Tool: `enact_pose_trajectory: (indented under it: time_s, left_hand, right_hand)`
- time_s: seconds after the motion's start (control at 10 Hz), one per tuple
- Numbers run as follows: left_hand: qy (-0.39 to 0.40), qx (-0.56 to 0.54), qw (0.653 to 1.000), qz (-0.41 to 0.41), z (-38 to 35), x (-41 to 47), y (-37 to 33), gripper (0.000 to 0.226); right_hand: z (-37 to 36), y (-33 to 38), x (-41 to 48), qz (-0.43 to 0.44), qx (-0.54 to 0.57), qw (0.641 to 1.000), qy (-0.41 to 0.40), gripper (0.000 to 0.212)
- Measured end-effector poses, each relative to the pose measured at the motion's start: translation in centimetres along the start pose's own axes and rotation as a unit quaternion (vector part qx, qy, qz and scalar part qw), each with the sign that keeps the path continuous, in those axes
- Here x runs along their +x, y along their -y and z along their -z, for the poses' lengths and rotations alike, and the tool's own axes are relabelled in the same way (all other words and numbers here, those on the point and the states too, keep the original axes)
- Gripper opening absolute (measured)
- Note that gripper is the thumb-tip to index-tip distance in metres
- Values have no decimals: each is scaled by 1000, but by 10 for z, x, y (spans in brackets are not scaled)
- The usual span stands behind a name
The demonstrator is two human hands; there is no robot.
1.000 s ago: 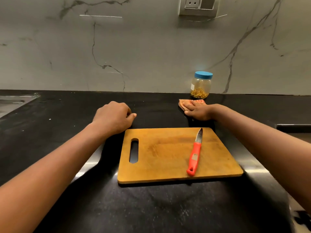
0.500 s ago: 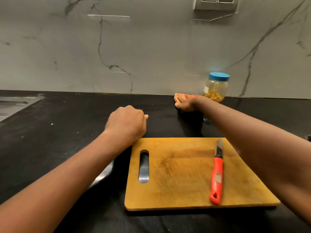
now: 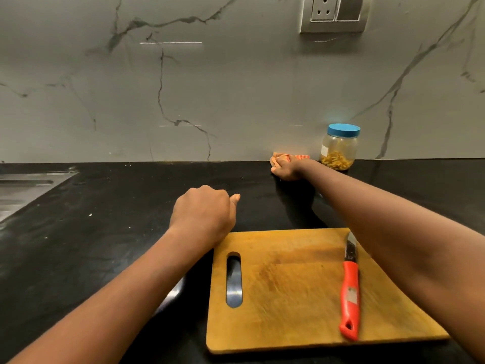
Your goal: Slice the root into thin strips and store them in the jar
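Note:
A clear jar [image 3: 339,151] with a blue lid stands against the wall at the back right, with yellow-brown strips in its bottom. A wooden cutting board [image 3: 294,290] lies in front of me, bare except for a red-handled knife [image 3: 349,287] on its right side. My right hand [image 3: 287,170] reaches far back and presses flat on an orange cloth [image 3: 279,157] at the foot of the wall, just left of the jar. My left hand [image 3: 203,216] rests as a fist on the counter by the board's far-left corner, thumb sticking out, holding nothing. No root is in view.
The black stone counter [image 3: 105,219] runs left to a steel sink edge [image 3: 23,190]. A marble wall rises behind, with a socket plate [image 3: 333,11] at the top right.
My right hand has slid the orange cloth away from the board, back to the wall beside the jar. The left fist stays by the board's corner. The view has shifted.

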State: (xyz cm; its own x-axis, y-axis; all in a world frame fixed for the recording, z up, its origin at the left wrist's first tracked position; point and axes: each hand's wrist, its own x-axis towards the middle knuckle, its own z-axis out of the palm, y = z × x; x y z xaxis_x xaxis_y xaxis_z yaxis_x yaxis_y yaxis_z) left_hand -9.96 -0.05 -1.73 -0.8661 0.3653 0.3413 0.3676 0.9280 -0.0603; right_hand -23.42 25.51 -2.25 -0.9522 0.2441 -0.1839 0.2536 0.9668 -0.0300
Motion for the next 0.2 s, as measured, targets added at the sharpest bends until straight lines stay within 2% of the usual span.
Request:
enact_pose_trajectory:
  time_s: [0.1,0.2]
  left_hand:
    - [2,-11,1000,1,0,-2,1,60]
    - [2,-35,999,15,3,-4,3,60]
  right_hand:
    - [-1,-5,-1,-3,7,1000,5,73]
    - [0,-6,-8,14,28,999,-26,72]
